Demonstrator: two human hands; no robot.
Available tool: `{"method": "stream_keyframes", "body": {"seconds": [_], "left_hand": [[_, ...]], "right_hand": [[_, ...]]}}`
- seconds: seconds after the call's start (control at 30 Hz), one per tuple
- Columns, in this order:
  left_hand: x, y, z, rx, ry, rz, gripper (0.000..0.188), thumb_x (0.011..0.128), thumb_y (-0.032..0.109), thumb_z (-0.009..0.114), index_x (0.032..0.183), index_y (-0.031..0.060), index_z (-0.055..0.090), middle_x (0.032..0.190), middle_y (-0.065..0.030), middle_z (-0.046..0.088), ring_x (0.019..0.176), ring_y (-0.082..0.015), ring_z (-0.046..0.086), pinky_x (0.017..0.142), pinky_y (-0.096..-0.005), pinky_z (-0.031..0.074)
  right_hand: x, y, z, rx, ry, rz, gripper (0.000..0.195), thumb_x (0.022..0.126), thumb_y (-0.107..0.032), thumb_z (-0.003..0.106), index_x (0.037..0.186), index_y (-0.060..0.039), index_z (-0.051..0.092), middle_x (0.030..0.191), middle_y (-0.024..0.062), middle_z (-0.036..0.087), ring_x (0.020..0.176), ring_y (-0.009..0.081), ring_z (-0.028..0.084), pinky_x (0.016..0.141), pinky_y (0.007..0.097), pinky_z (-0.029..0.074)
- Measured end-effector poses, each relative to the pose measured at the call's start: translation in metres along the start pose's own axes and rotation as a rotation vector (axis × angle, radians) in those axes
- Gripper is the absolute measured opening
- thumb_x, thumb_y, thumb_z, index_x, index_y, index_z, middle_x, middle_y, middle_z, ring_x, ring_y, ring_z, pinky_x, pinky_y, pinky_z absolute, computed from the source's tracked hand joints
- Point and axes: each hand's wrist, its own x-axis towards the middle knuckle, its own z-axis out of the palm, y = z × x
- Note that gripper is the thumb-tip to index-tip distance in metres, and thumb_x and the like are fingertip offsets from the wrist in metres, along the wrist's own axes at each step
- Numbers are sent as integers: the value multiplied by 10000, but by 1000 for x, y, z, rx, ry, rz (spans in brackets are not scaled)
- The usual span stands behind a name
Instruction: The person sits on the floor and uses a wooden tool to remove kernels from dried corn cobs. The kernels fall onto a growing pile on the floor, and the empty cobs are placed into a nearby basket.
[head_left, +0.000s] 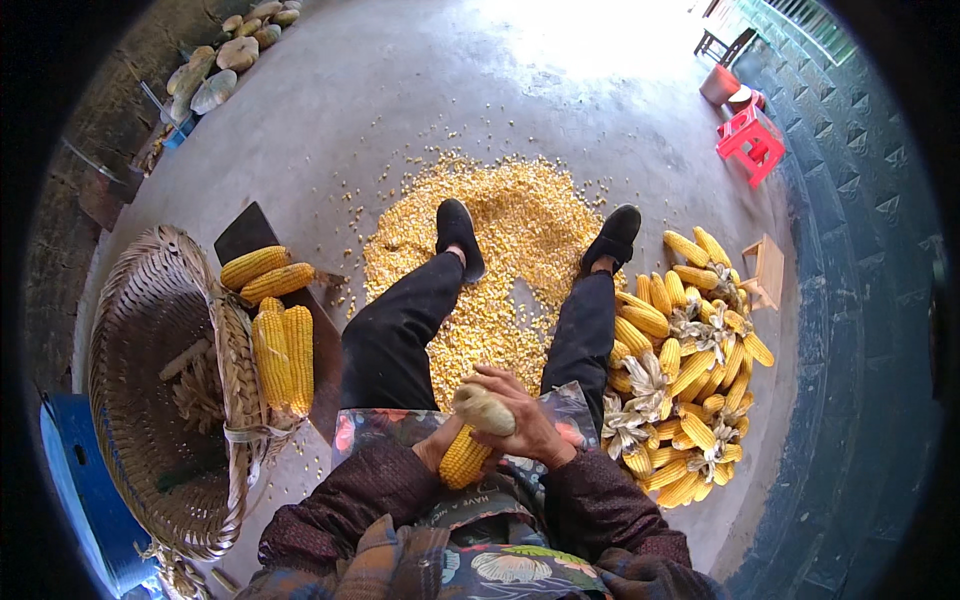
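Note:
My left hand (442, 442) is closed around a yellow ear of corn (465, 459) above my lap, partly hidden behind my other hand. Held in my right hand (525, 420) is a pale, bare corncob (484, 409), lying across the upper part of that ear. Below, a wide heap of loose corn kernels (510, 202) covers the floor between and around my feet. A large pile of corn ears (690, 375), some with dry husks, lies to the right. Several more ears (283, 356) rest on a dark board at the left.
A woven basket (161, 375) with a cob and husks inside stands at the left, beside a blue container (90, 495). A small wooden stool (765, 271) is right of the corn pile. Farther off are a red plastic stool (752, 142), a bucket (718, 84) and several squashes (238, 54) along the wall.

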Motion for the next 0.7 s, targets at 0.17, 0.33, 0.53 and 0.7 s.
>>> {"method": "stream_keyframes", "body": {"seconds": [0.17,0.33,0.53,0.7], "left_hand": [[1,0,1,0,-15,-26,642,946,630,295,1204,83,512,807,-113,630,649,-256,645,526,-351,549],[21,-4,-6,8,141,57,601,955,601,332,1205,85,511,815,-110,632,660,-253,647,536,-347,551],[22,10,-3,67,382,329,810,861,772,244,970,33,557,703,-130,600,552,-251,612,494,-356,535],[24,19,28,-11,474,594,870,822,817,237,968,20,554,745,-126,611,636,-254,638,505,-351,545]], "right_hand": [[5,-8,44,-338,355,287,254,628,-180,728,738,-39,547,751,150,568,728,345,577,624,441,441],[19,37,46,329,562,700,204,775,-212,716,783,-27,631,712,97,649,648,205,632,584,316,471],[-14,43,-24,633,394,800,218,808,-177,681,875,30,676,766,76,678,683,142,642,633,271,506],[-51,19,-11,567,-238,1012,221,762,-148,679,926,-3,653,815,35,636,734,113,579,646,253,449]]}}
